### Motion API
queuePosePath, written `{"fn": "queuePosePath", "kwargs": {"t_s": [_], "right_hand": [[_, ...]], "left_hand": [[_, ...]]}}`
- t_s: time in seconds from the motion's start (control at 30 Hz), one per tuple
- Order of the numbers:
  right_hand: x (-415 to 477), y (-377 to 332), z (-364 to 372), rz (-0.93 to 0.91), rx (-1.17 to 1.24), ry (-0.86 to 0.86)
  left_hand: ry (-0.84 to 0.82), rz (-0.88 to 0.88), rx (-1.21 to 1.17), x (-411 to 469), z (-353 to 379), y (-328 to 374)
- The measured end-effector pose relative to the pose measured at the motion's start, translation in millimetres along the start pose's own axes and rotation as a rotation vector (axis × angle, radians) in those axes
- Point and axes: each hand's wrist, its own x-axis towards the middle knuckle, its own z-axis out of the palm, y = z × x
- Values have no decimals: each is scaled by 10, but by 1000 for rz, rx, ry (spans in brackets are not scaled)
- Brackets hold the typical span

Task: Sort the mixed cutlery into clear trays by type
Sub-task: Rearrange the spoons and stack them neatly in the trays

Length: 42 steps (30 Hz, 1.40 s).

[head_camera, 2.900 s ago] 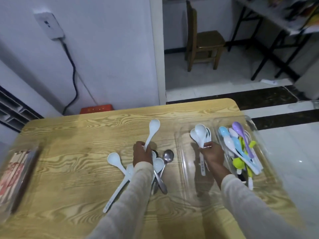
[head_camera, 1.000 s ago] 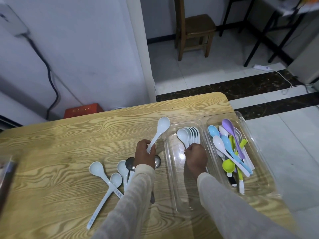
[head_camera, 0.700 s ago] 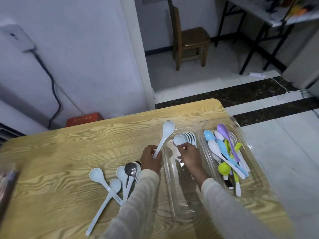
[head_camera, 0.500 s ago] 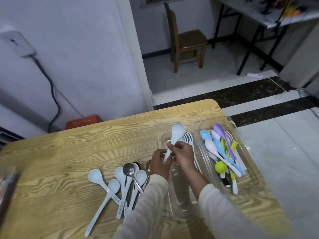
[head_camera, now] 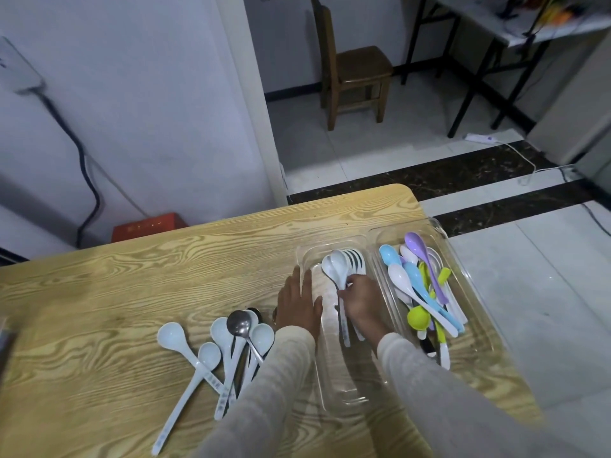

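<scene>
Sorting seems past halfway: coloured spoons [head_camera: 426, 285] fill the far-right tray [head_camera: 439, 226], and the right hand [head_camera: 360, 300], fingers curled, pinches the nested white spoons [head_camera: 344, 266] in the neighbouring tray [head_camera: 307, 256]. The left hand [head_camera: 297, 302] lies flat and empty beside it, and a loose pile [head_camera: 231, 345] of white and metal spoons waits on the table [head_camera: 132, 292]

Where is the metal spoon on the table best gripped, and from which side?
Pinch the metal spoon by its thin neck below the bowl, from above: it lies on top of the white spoons, so its neck is clear.
</scene>
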Motion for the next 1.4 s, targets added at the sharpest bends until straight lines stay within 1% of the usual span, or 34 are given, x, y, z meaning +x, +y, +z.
{"fn": "queuePosePath", "kwargs": {"t_s": [0.13,0.2,0.4,0.53,0.6,0.73,0.9,1.03,1.13,1.2,1.33,1.4], "right_hand": [[14,11,158,-55,-140,44],[18,23,194,-92,-163,86],[69,86,269,-137,-129,122],[98,133,270,-86,-57,151],[116,142,288,-91,-59,160],[119,144,331,-141,-115,163],[188,148,314,-189,-278,118],[195,137,320,-194,-288,130],[172,138,325,-172,-239,143],[164,150,312,-175,-230,159],[163,156,251,-225,-266,123],[159,125,219,-215,-268,101]], "left_hand": [[-19,-34,-57,83,142,-6],[-25,-58,-121,126,212,-18],[34,-62,-297,161,379,-43],[67,-70,-341,167,479,-62],[84,-72,-364,164,492,-45],[103,-67,-365,168,511,-37],[102,-62,-327,151,505,-43],[78,-65,-317,145,506,-59],[95,-72,-329,133,486,-55],[76,-72,-319,128,477,-57],[62,-67,-326,154,447,-76],[51,-55,-357,153,399,-118]]}}
